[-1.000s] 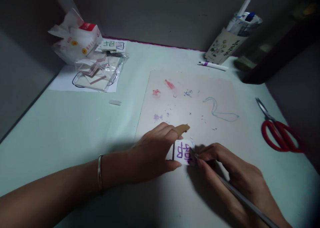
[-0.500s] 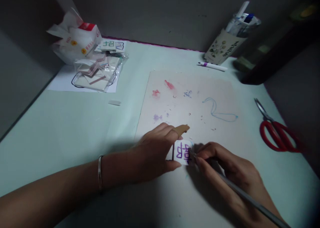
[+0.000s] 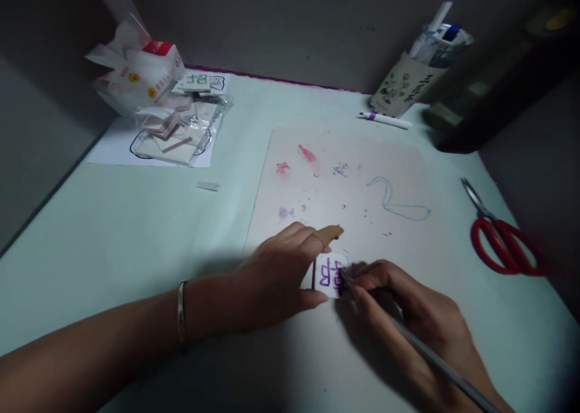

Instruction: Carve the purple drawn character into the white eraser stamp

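My left hand [image 3: 285, 274] pinches a small white block [image 3: 322, 280] between thumb and fingers, over a sheet of paper. Purple hand-drawn characters cover the block's upper face, and a dark line crosses it beside the thumb. A tan covering [image 3: 330, 236] wraps one fingertip of this hand. In my right hand [image 3: 408, 304] is a slim grey pen-shaped tool [image 3: 446, 368], gripped like a pencil. Its tip meets the right part of the purple characters; the exact point is hard to make out. Faint red, blue and purple prints mark the paper [image 3: 326, 189], along with tiny dark crumbs.
Red-handled scissors [image 3: 502, 247] lie at the right. Behind the paper are a capped white marker [image 3: 385, 121] and a pen cup [image 3: 403, 87]. A plastic bag [image 3: 136, 75] and wrapped white blocks [image 3: 172, 138] stand back left. A small white scrap [image 3: 208, 186] lies left of the paper.
The right hand and its tool have shifted very slightly at the block. My left hand keeps its hold, and the other things stay put.
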Demonstrator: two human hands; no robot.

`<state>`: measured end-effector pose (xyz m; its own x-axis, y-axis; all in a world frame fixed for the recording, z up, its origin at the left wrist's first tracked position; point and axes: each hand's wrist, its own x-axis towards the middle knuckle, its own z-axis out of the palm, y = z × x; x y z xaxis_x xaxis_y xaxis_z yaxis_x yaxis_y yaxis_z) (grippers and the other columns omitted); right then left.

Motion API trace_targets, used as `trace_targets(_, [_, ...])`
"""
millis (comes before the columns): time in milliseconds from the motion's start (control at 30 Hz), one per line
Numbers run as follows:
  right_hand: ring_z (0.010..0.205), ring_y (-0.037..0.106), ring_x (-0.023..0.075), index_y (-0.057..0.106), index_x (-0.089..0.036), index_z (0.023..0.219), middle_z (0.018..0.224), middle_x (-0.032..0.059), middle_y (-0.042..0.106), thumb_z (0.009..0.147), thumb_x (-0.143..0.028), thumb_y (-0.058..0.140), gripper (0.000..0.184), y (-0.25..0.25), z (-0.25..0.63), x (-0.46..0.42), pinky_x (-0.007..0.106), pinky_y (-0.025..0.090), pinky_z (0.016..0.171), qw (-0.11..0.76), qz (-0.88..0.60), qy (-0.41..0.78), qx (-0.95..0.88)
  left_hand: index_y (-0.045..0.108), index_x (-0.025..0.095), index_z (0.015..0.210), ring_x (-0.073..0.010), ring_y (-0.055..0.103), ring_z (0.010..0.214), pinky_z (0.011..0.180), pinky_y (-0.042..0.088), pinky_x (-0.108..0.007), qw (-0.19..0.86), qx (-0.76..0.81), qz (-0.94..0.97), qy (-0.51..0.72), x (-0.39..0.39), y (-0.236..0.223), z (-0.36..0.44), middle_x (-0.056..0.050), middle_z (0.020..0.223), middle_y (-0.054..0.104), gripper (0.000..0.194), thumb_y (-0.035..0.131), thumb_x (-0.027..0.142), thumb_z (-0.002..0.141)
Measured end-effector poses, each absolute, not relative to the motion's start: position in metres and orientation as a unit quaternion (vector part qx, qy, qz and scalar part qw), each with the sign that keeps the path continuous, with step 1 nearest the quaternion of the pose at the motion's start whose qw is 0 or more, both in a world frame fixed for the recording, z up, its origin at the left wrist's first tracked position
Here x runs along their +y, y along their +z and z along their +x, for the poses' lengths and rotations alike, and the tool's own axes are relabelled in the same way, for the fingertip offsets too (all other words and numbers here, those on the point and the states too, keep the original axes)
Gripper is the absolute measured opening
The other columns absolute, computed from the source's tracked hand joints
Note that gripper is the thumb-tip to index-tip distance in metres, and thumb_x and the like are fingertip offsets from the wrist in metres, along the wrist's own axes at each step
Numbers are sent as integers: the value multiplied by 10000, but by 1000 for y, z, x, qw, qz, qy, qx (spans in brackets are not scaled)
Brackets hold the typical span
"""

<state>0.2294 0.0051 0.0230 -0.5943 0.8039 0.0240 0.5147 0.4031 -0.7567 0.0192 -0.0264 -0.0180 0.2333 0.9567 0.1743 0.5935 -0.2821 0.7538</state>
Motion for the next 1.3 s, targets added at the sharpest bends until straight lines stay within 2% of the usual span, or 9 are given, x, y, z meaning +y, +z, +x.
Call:
trace_targets(167, [631, 624, 147, 560, -228, 852, 772, 15, 665, 968, -276, 564, 126, 23, 230, 5, 257, 442, 521, 178, -400, 360, -824, 444, 155, 1446, -263, 618, 1071, 916, 543, -397, 281, 528, 733, 326, -26, -18, 19, -81, 1125, 692, 800, 786, 219, 726])
trace_targets(367, [622, 650, 155, 583, -220, 827, 725, 18, 657, 952, -298, 583, 147, 21, 228, 4, 239, 440, 477, 212, -407, 365, -810, 444, 147, 1441, -263, 625, 1071, 902, 550, -402, 280, 523, 741, 314, -26, -16, 18, -89, 1125, 693, 770, 769, 234, 748])
trace_targets(533, [697, 670, 166, 636, -220, 804, 750, 27, 679, 931, -356, 624, 187, 18, 226, 4, 213, 469, 495, 232, -472, 424, -737, 442, 174, 1440, -265, 623, 1059, 902, 548, -402, 274, 529, 735, 324, -27, -19, 19, -76, 1112, 692, 789, 793, 231, 735])
trace_targets(600, [672, 653, 147, 645, -219, 793, 793, 28, 709, 917, -383, 644, 206, 16, 228, 7, 199, 481, 510, 240, -501, 449, -700, 434, 179, 1448, -264, 622, 1055, 899, 547, -397, 277, 529, 734, 322, -28, -20, 19, -74, 1114, 688, 806, 804, 230, 733])
trace_targets(800, [606, 600, 116, 648, -217, 776, 705, 1, 681, 865, -441, 708, 249, 12, 234, 15, 170, 473, 517, 233, -534, 506, -636, 439, 152, 1447, -265, 618, 1052, 895, 542, -395, 280, 523, 742, 312, -27, -17, 16, -81, 1126, 688, 813, 819, 247, 735])
trace_targets(1000, [691, 660, 135, 672, -228, 827, 844, 21, 728, 893, -341, 690, 132, 17, 235, 11, 183, 516, 573, 232, -484, 465, -704, 488, 143, 1410, -275, 614, 1050, 895, 542, -406, 276, 525, 749, 294, -25, -13, 16, -91, 1131, 695, 857, 910, 296, 681])
trace_targets(1300, [669, 647, 127, 644, -234, 836, 814, 7, 709, 920, -343, 656, 138, 17, 240, 10, 177, 501, 552, 222, -471, 443, -730, 479, 154, 1416, -274, 612, 1060, 898, 533, -392, 273, 529, 749, 290, -24, -15, 16, -89, 1149, 693, 891, 929, 322, 666])
